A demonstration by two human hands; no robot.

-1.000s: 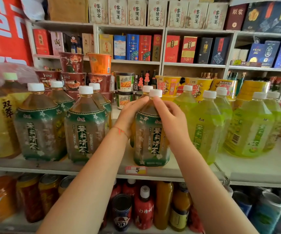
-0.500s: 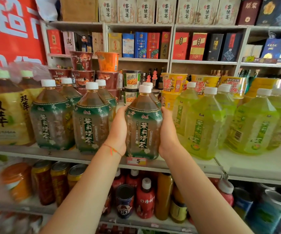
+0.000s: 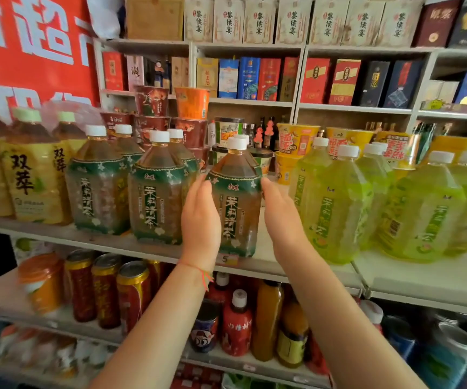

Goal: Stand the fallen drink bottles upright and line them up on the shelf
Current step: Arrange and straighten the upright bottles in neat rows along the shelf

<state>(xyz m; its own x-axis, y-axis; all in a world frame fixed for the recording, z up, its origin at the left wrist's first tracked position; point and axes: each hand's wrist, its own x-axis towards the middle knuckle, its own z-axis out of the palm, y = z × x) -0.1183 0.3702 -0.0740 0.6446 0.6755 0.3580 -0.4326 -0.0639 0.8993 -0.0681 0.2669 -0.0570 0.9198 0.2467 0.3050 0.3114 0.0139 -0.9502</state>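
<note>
Your left hand (image 3: 201, 217) lies flat against the left side of the brown tea bottle (image 3: 235, 203), fingers straight. Your right hand (image 3: 281, 214) is open just beside its right side; whether it touches, you cannot tell. The bottle stands upright at the shelf (image 3: 297, 265) front edge, between other brown tea bottles (image 3: 156, 189) and green tea bottles (image 3: 330, 203).

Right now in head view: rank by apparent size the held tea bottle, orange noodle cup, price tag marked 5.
1. Tea bottle, largest.
2. Orange cup, smaller, but it sits further back on the shelf, so its true size is unsure.
3. Price tag, smallest.
</note>
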